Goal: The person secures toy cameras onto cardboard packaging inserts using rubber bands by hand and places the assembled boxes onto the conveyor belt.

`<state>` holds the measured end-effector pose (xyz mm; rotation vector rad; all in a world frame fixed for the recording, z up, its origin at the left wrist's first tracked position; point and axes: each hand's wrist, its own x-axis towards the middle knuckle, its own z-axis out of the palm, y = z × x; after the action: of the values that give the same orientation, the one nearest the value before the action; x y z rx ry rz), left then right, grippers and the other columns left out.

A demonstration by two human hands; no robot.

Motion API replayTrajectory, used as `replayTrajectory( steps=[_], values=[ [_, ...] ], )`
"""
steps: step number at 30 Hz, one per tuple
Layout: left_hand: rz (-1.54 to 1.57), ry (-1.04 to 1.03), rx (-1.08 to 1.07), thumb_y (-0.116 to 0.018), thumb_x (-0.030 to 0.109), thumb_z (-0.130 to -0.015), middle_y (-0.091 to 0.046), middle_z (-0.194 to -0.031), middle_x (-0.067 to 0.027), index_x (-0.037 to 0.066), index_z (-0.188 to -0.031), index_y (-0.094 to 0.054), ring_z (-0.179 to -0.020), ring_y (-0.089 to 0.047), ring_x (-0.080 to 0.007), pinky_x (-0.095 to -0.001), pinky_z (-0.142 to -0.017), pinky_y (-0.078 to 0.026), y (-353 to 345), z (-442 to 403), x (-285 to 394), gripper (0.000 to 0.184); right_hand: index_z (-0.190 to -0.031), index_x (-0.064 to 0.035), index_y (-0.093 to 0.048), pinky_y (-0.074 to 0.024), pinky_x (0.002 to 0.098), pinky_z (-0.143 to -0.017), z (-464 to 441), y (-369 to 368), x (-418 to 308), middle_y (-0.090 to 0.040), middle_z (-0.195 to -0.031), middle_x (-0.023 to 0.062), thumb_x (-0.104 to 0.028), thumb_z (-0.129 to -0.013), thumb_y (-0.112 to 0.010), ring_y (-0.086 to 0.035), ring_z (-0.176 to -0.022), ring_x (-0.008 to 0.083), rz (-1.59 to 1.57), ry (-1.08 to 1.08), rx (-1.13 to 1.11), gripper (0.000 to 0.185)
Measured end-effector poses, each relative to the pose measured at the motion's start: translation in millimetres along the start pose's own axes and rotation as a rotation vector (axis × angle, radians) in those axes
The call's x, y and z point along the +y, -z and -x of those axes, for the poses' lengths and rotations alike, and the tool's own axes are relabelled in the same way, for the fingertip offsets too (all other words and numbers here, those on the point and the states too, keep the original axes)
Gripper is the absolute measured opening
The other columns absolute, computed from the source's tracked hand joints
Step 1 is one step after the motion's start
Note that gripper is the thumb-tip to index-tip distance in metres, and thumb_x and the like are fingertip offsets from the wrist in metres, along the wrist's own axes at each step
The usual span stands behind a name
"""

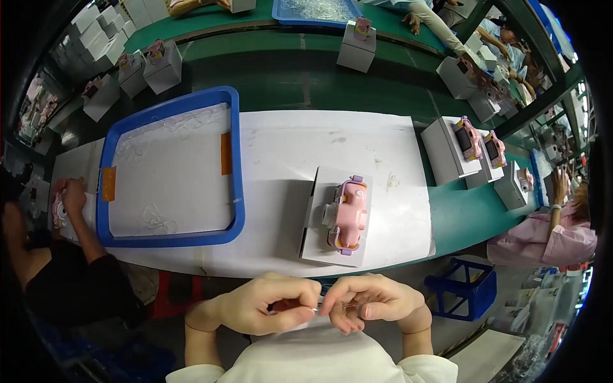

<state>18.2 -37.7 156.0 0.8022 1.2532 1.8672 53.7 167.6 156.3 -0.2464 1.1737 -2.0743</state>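
Observation:
Near my chest, below the table's front edge, my left hand [278,303] is closed, thumb and forefinger pinching something small and whitish that I cannot make out. Right beside it, my right hand [370,302] has its fingers curled but apart; a thin clear strand may lie across them, too faint to tell. Beyond my hands, a pink toy camera [350,214] with purple strap ends rests on a white box [315,242] on the white table sheet [274,147]. Neither hand touches the box or the camera.
A blue-rimmed tray [237,172] with clear thin strands stands left. More white boxes [444,153] with pink cameras sit at right and along the far green belt [268,60]. Co-workers sit at both sides, one's hand [75,195] at left. A blue stool [466,290] stands lower right.

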Motion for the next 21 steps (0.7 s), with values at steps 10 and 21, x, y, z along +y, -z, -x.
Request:
replayTrajectory(
  steps=[10,21],
  values=[
    [0.122,0.073,0.166,-0.043,-0.004,-0.08,-0.041,-0.063,-0.0012,0.005,-0.067,-0.043,-0.055,-0.03,-0.0115,-0.0225,-0.051,-0.025,-3.1,-1.9,-20.0,0.016,-0.056,-0.0036,-0.05,-0.034,0.0255,-0.057,15.9,26.6,6.8,-0.045,-0.051,0.0033,-0.009,-0.08,-0.047,-0.034,-0.047,0.0126,0.055,0.224,-0.005,0.025],
    [0.742,-0.535,0.185,-0.044,0.014,-0.07,-0.022,-0.042,0.0012,0.014,-0.056,-0.031,-0.036,-0.016,-0.0092,-0.0275,-0.045,-0.032,43.0,48.5,-25.3,0.019,-0.044,-0.0163,-0.033,-0.0285,0.0334,-0.071,88.8,57.9,2.3,-0.026,-0.034,-0.0019,-0.032,-0.08,-0.038,-0.028,-0.035,0.0144,0.037,0.986,0.201,0.04]
  ],
)
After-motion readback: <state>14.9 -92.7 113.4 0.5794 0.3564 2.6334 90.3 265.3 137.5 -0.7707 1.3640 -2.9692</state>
